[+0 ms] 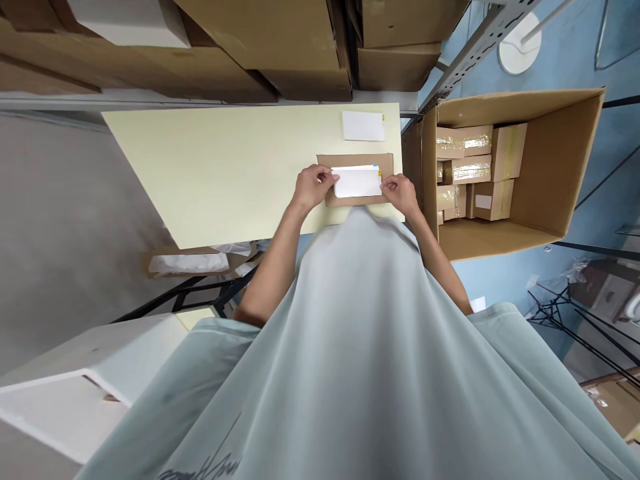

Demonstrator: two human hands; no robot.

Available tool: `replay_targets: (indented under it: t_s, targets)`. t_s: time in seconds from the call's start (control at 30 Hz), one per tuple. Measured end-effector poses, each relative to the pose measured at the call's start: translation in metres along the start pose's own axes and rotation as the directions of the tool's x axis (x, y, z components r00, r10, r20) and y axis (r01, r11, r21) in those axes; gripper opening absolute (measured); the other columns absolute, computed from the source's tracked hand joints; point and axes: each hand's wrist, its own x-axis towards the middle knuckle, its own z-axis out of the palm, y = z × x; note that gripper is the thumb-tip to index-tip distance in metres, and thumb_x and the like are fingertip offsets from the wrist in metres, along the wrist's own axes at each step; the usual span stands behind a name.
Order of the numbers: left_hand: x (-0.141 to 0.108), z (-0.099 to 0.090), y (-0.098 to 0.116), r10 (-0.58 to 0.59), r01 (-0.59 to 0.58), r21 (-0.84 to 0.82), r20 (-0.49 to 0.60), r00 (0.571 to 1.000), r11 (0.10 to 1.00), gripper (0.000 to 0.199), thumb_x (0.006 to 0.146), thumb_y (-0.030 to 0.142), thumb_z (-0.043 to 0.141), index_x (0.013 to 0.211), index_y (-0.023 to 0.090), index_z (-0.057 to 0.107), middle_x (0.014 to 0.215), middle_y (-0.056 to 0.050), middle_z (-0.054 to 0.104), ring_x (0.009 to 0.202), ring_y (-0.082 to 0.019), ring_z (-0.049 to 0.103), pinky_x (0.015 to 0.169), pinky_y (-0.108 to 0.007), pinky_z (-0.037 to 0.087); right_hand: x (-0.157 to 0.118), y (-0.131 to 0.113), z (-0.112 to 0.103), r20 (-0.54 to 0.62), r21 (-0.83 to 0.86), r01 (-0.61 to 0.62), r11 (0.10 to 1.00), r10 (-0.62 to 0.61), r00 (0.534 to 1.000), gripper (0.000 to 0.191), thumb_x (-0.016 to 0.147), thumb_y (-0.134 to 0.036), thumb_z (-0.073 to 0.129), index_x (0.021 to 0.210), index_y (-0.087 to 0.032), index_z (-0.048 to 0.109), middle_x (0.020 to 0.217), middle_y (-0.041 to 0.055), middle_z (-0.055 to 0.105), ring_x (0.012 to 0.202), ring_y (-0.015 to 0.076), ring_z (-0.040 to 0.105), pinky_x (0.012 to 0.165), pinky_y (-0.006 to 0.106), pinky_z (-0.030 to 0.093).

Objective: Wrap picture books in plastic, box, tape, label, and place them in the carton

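Note:
On the pale yellow tabletop (240, 173) lies a flat piece of brown cardboard (350, 161). Over it are white rectangular sheets or cards (357, 184), seemingly more than one, with small yellow and blue marks at the upper right corner. My left hand (314, 185) pinches their left edge between thumb and finger. At the right edge, my right hand (399, 192) pinches the corner below the yellow mark. Just beyond the cardboard lies another white rectangle (363, 126) with a yellow mark, touched by neither hand.
A large open carton (555, 167) holding several taped brown boxes (470, 170) stands right of the table. Brown cartons (270, 33) line a shelf along the far side. At lower left is a white panel-like object (90, 360). Black metal legs (555, 307) stand at lower right.

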Motion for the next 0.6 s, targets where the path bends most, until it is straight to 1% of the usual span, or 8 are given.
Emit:
replay_targets:
  t_s: [0.13,0.3,0.43,0.6]
  targets:
    - [0.001,0.005,-0.006,0.036,-0.035,0.022,-0.016,0.999,0.999,0.011,0.092,0.029,0.077,0.094,0.02,0.071,0.097,-0.005,0.073,0.087,-0.019,0.065,0.089,-0.035,0.057,-0.001,0.002,0.003,-0.017,-0.041,-0.003,0.999,0.003,1.0,0.012,0.094,-0.018,0.066,0.091,-0.019,0.077,0.099,0.0055,0.071,0.089,0.0215,0.066,0.095,0.039,0.057]
    - [0.001,0.007,-0.01,0.031,-0.03,0.039,-0.04,0.999,0.999,0.007,0.092,0.024,0.075,0.093,0.019,0.071,0.097,-0.006,0.071,0.087,-0.019,0.065,0.091,-0.037,0.056,0.002,0.004,0.008,-0.029,-0.062,0.029,0.998,-0.03,0.999,0.013,0.094,-0.018,0.064,0.088,-0.021,0.075,0.095,0.0049,0.069,0.093,0.0234,0.065,0.097,0.042,0.056]
    - [0.002,0.008,-0.014,0.035,-0.035,0.013,-0.057,0.998,0.999,0.007,0.091,0.024,0.075,0.094,0.019,0.072,0.097,-0.006,0.072,0.085,-0.019,0.064,0.088,-0.036,0.056,0.005,0.005,0.015,-0.052,-0.095,0.063,0.993,-0.068,0.996,0.014,0.094,-0.017,0.063,0.084,-0.024,0.07,0.09,0.0047,0.069,0.097,0.0252,0.065,0.098,0.042,0.055]
    - [0.004,0.009,-0.017,0.064,-0.063,0.014,-0.055,0.996,0.998,0.008,0.089,0.026,0.076,0.093,0.02,0.073,0.094,-0.005,0.072,0.082,-0.018,0.061,0.084,-0.034,0.055,0.007,0.005,0.02,-0.074,-0.139,0.046,0.989,-0.056,0.996,0.018,0.094,-0.016,0.06,0.079,-0.025,0.065,0.082,0.0032,0.066,0.1,0.0256,0.064,0.1,0.041,0.054]
